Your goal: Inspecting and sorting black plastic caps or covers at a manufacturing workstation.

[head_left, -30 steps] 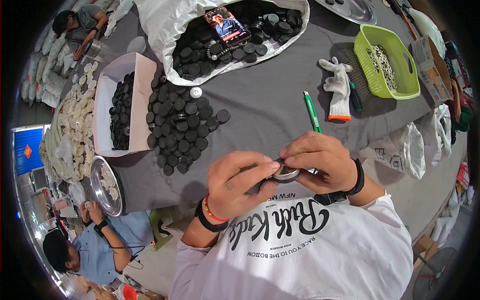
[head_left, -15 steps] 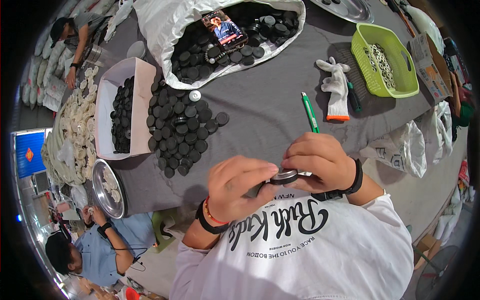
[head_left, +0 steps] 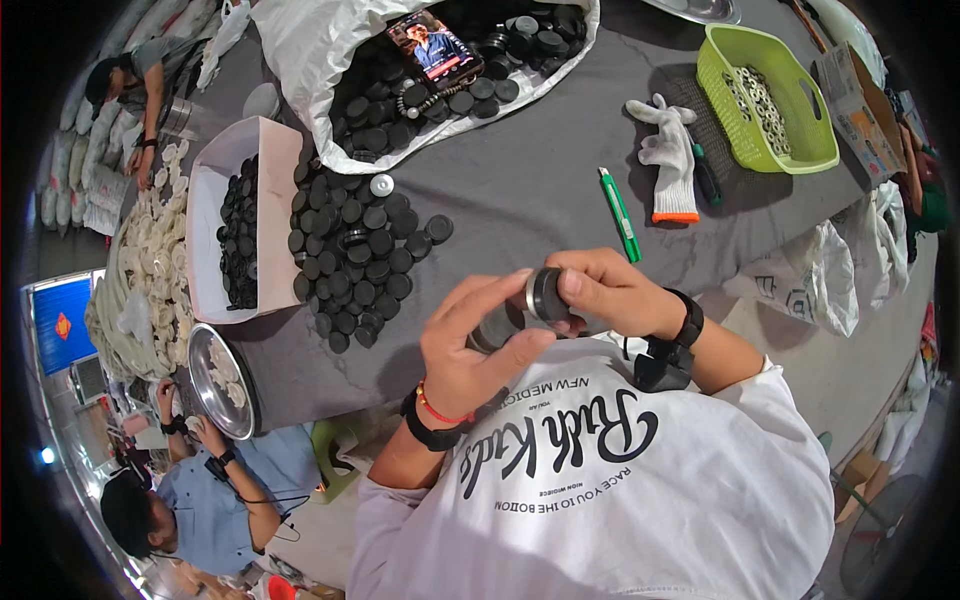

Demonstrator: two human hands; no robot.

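In front of my chest, my right hand [head_left: 610, 295] pinches a black round cap with a silvery metal rim [head_left: 548, 294], its flat black face turned toward the thumb. Close on its left is my left hand [head_left: 465, 345], fingers curled and thumb below. A second dark round cap [head_left: 496, 327], somewhat blurred, lies within the left hand's grasp. The left fingertips reach the metal rim of the first cap. On the grey-covered table, a heap of similar black caps [head_left: 355, 255] is spread to the left, with one silvery piece [head_left: 382, 186] on it.
A white sack [head_left: 300, 60] of black caps bears a lit phone [head_left: 435, 48]. Left stand a pink-white box [head_left: 280, 220] and a metal tray [head_left: 246, 395]. Right lie a green cutter [head_left: 620, 215], a glove [head_left: 668, 160] and a green basket [head_left: 715, 95] of small rings. Two people work at left.
My right hand has tilted the cap upright, so its black face now shows. Both hands have risen slightly, and the left has opened away enough to show a second dark cap.
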